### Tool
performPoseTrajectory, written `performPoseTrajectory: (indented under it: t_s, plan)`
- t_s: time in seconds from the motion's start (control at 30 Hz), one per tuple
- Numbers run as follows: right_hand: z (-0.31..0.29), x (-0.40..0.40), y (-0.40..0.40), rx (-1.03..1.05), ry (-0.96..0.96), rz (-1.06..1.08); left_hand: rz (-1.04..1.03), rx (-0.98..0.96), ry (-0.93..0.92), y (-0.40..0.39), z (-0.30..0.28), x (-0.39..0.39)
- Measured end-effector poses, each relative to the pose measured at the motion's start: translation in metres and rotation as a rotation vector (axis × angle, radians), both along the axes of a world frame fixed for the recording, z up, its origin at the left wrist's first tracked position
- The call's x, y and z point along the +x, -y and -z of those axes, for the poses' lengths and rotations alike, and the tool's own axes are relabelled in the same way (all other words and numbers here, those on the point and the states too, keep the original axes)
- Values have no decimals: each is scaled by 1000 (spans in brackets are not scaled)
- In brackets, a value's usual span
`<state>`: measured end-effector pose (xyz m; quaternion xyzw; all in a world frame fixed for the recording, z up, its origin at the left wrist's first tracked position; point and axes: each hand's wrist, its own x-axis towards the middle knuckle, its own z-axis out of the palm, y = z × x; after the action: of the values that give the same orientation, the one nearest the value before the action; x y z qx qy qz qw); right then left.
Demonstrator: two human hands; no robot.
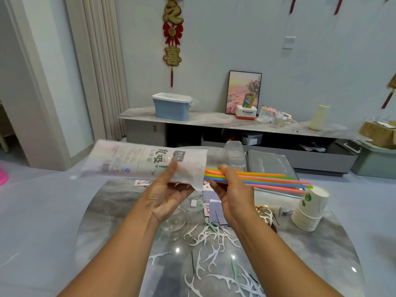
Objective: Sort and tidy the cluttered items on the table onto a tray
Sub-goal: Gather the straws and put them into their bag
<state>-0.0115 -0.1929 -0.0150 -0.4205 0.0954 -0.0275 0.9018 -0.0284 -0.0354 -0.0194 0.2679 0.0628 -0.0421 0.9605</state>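
Above the bench middle, left hand [166,195] fingers curled round a straw bag [143,161], right hand [232,189] fingers pinching coloured straws [263,179] at its mouth, tray [270,161] by the far edge.

Glossy marble-look table [334,249], crinkled clear plastic bag [137,159], matt paper cups [310,209].

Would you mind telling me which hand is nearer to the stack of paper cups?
Right. The right hand, gripping the straws, is just left of the paper cups; the left hand holds the plastic bag farther left.
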Motion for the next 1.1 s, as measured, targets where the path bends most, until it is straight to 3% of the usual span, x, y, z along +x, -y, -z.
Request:
performPoseTrajectory:
  t_s: [0.1, 0.2, 0.37, 0.53, 0.7, 0.87, 0.93, 1.1]
  plan:
    - [6, -4, -5, -59, 45, -12, 42, -90, 12, 2, -5, 1]
    - [5, -6, -7, -44, 54, -24, -53, -102, -91, 3, -5, 4]
    - [-3, -4, -2, 143, 22, 72, -123, 2, -200, 9, -4, 4]
    - [-1, -3, -1, 148, 40, 130, -61, 128, -149, 14, -1, 2]
    - [-3, 2, 7, -10, 19, -95, 64, 280, -87, 7, 3, -2]
    - [-8, 3, 11, 164, 84, -254, 120, 382, -107, 9, 4, -5]
    - [-12, 7, 11, 168, 109, -209, 61, 314, -98, 11, 0, -6]
    - [-21, 11, 22, 181, 29, -187, -320, -162, 30, -15, -17, -1]
